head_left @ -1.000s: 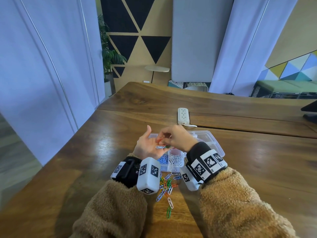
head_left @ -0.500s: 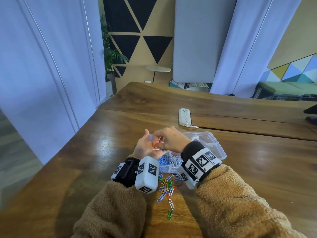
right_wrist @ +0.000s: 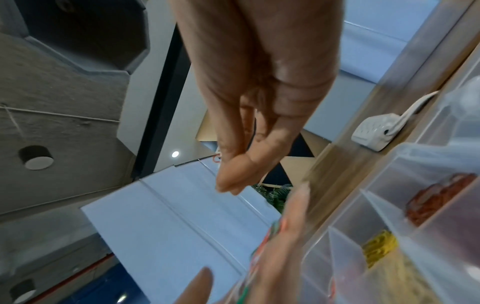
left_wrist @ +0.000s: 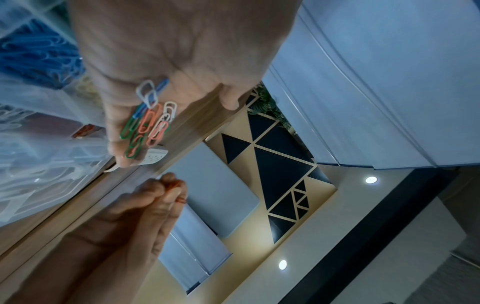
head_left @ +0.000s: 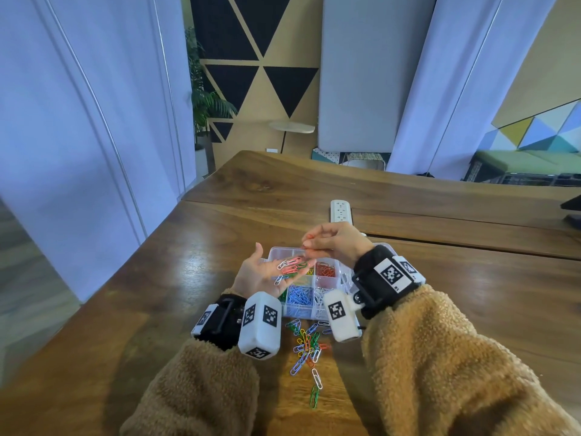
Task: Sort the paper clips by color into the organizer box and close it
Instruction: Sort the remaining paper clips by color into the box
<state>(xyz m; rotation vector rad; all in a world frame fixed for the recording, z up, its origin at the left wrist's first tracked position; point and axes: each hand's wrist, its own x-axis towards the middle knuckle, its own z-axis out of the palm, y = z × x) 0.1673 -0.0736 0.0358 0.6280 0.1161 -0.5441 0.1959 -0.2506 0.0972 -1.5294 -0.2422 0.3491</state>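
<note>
Wooden table; pale curtains; black-and-tan triangle wall; potted plant; green sofa; ceiling spotlights.

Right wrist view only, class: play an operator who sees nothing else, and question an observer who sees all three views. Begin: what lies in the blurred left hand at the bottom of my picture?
Observer: The left hand is palm up, and a handful of mixed paper clips lies on it: white, blue, green and salmon pink.
Operator: Are there any unsorted ones on the table?
Observer: Yes. A loose pile of clips in mixed colors lies on the table, just in front of the box, between the two wrists.
</note>
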